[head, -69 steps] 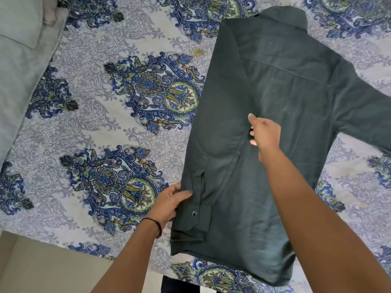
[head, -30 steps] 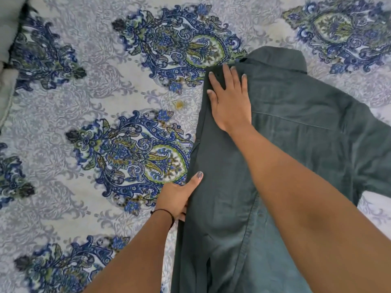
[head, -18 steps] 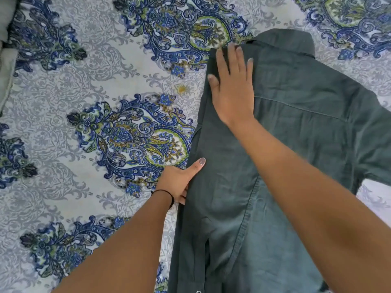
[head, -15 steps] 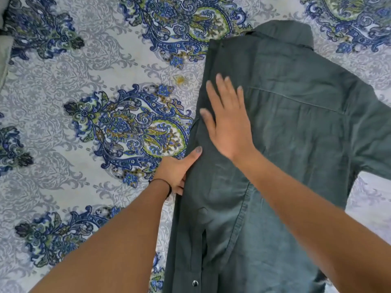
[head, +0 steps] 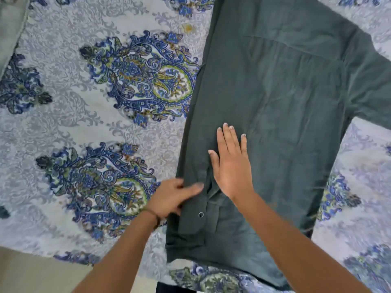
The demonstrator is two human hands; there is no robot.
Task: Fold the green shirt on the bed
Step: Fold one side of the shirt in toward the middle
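Item: one green shirt [head: 285, 102], laid back-up on the patterned bed [head: 63, 127], collar end away from the person and hem near the bed's front edge.

Condition: the left side was folded inward, with the folded sleeve [head: 196, 144] lying down the length of the body. Its cuff showed one snap button [head: 200, 214]. The other sleeve [head: 372, 92] was spread out to the side, not yet folded.

Right hand [head: 230, 166]: flat, fingers straight and slightly apart, palm pressing the cloth just inside the fold. It gripped nothing.

Left hand [head: 171, 197]: at the folded edge, thumb lying on top of the fabric and fingers curled against the edge, apparently pinching it (the hand was blurred, so I judged this loosely). One dark wristband [head: 153, 214] on that wrist.

Risks, as they seemed from where I stood:
- The folded sleeve could slide or bunch near the cuff if the palm dragged the cloth instead of smoothing it. There was already a small pucker between the two hands.
- The hem sat close to the bed's front edge, so a tug toward the person might pull it over toward the floor [head: 31, 271].
- Folding the second side unevenly would leave the bundle lopsided.

Count: shirts, one; sleeves, two (one folded, one spread); hands, two; snap buttons visible, one; wristbands, one.
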